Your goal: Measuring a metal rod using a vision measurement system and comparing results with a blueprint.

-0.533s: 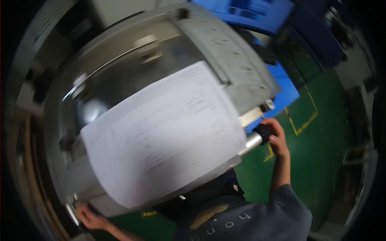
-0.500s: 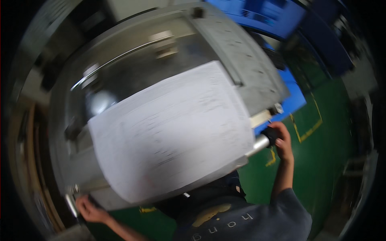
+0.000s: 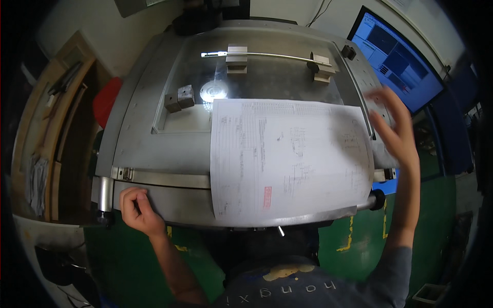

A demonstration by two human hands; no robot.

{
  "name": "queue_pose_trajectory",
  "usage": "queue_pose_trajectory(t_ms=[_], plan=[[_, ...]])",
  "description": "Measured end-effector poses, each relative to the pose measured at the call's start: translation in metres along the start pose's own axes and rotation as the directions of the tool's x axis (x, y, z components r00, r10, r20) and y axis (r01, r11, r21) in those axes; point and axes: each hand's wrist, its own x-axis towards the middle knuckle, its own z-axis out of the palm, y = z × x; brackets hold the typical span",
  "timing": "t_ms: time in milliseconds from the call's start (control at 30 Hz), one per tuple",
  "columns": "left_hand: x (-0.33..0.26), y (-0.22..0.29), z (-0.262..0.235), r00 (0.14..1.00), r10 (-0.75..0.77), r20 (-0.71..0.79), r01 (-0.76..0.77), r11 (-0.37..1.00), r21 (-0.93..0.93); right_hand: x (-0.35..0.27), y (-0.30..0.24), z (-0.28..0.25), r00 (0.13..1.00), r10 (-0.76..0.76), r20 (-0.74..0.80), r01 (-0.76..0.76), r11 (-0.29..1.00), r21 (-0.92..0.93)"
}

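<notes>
Head view | left hand [image 3: 137, 209] grips machine edge [image 3: 169, 201] | right hand [image 3: 393, 128] spread open over paper sheet [image 3: 287, 159]

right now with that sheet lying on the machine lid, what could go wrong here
The paper sheet lies loose and overhangs the lid's front edge; it may slide off. The right hand is raised and open by the sheet's right edge, not pressing it, so a brush could shift it. The left hand grips the front bar close to the lid's edge, where fingers might get pinched.

The right hand [image 3: 393, 126] is motion-blurred, so its grip cannot be told. The paper sheet [image 3: 290, 159] hides the machine's front rail [image 3: 164, 179] beneath it; its print is too small to read.
</notes>
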Motion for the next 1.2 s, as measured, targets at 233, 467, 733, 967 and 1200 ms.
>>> queue_pose_trajectory(t_ms=[233,467,733,967,1200], plan=[[0.006,0.001,0.01,0.999,0.011,-0.039,-0.013,0.999,-0.039,0.121,0.002,0.086,0.969,-0.157,0.192,0.202,0.948,-0.246],[0.002,0.003,0.003,0.999,0.003,-0.041,-0.004,1.0,-0.026,0.123,-0.007,0.107,0.959,-0.088,0.27,0.192,0.9,-0.391],[0.005,0.003,0.01,0.998,-0.048,-0.028,0.047,0.998,-0.033,0.1,-0.039,0.059,0.992,0.01,0.126,0.048,0.891,-0.451],[-0.059,0.036,-0.008,0.988,0.147,0.041,-0.146,0.989,-0.026,0.04,0.02,0.028,0.999,0.011,0.037,0.016,0.742,-0.67],[-0.136,0.101,0.024,0.864,-0.003,0.504,-0.01,1.0,0.022,-0.065,-0.011,-0.031,0.888,-0.096,-0.449,0.087,0.995,-0.041]])
